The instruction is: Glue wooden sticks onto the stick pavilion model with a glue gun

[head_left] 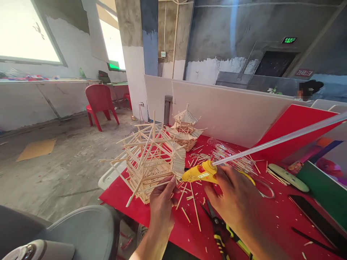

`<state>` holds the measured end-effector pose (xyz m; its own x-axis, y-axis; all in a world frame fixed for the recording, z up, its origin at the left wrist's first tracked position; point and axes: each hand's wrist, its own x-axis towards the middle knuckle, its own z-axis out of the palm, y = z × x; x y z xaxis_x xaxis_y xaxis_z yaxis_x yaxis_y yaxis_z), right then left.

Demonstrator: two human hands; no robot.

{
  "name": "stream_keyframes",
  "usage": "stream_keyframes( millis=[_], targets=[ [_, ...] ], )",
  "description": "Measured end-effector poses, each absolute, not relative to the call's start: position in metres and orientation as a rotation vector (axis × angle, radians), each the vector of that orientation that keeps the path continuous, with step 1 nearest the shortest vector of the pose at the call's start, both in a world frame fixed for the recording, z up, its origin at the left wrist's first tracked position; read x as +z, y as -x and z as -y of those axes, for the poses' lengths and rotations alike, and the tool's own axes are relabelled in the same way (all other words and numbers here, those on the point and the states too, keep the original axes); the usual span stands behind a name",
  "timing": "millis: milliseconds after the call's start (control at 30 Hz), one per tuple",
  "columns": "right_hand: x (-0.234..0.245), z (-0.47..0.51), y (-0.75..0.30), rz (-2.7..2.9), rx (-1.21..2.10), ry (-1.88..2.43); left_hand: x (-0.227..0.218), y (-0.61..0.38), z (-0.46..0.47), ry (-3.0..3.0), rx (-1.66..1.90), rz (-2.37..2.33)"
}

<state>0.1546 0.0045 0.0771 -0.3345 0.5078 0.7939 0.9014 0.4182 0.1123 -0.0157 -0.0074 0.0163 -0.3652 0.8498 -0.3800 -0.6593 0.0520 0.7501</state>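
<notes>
A half-roofed pavilion model of thin wooden sticks (154, 164) stands at the red table's near left corner. My left hand (162, 198) is closed in a pinch at its lower right eave; whether a loose stick is also between the fingertips, I cannot tell. My right hand (234, 196) grips a yellow glue gun (200, 172), its nozzle pointing left, close to the left fingertips and the eave. A long clear glue stick (273, 140) sticks out of the gun's back toward the upper right. Loose wooden sticks (195, 207) lie below the nozzle.
Behind stands a second stick pavilion (187, 128). Bagged sticks (230, 155), black-and-yellow pliers (217, 225), a pale green case (288, 177) and a black phone (317, 216) lie on the red tabletop (271, 224). White boards (217, 108) border the back; a grey stool (84, 231) is front left.
</notes>
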Motion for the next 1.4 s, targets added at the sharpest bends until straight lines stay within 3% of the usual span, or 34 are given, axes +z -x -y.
stream_keyframes(
  millis=[1400],
  targets=[
    [0.074,-0.008,-0.159,1.963,-0.733,1.191,0.022,0.03,0.009,-0.318,1.508,-0.985]
  ],
)
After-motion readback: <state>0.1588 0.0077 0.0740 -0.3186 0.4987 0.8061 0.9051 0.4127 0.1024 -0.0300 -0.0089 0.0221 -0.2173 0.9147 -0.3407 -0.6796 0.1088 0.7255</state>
